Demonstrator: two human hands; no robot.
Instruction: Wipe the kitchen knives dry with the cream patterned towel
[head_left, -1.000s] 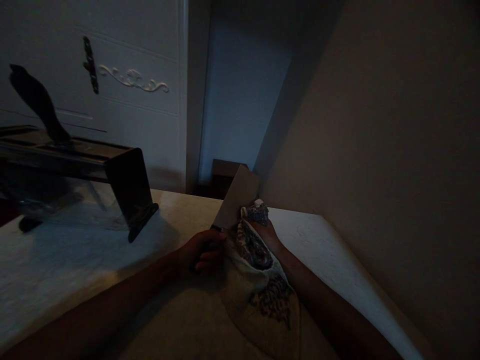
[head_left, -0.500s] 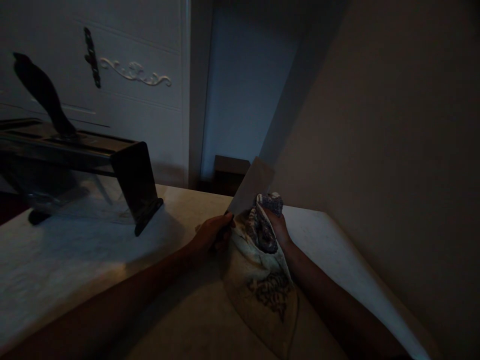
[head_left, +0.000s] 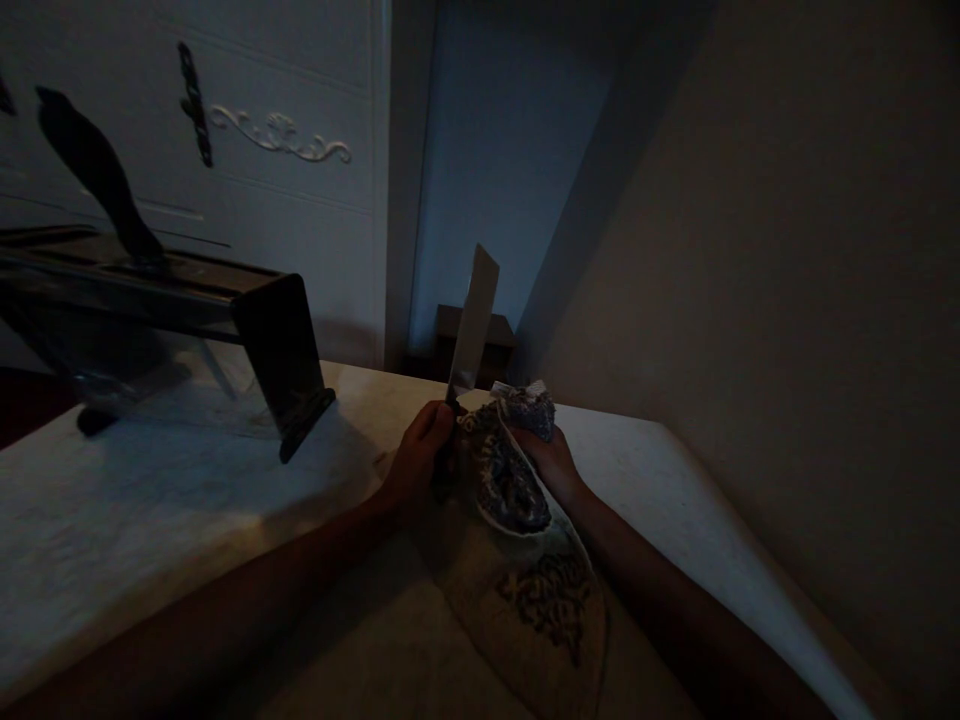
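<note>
My left hand [head_left: 421, 448] is wrapped round the dark handle of a broad-bladed kitchen knife [head_left: 475, 315]. The blade points up and away from me, with its flat side partly facing me. My right hand [head_left: 549, 455] grips a bunched patterned cloth [head_left: 514, 480], whose dark, fuzzy side is folded outward near the fingers. The cloth's paler lower part hangs toward me and carries a dark printed motif. The fold lies just right of the knife handle and apart from most of the blade. Dim light hides my right fingertips inside the cloth.
A black knife stand [head_left: 274, 345] with clear sides stands on the left of the pale table [head_left: 360, 400], a dark-handled knife [head_left: 97, 165] upright in it. Behind are a white door [head_left: 300, 220] and a brown box [head_left: 499, 335]; a wall [head_left: 750, 250] rises at right.
The knife has swung from leaning right behind the cloth to nearly upright, clear of it. My left hand has turned upright with it. The cloth has opened out slightly toward the left.
</note>
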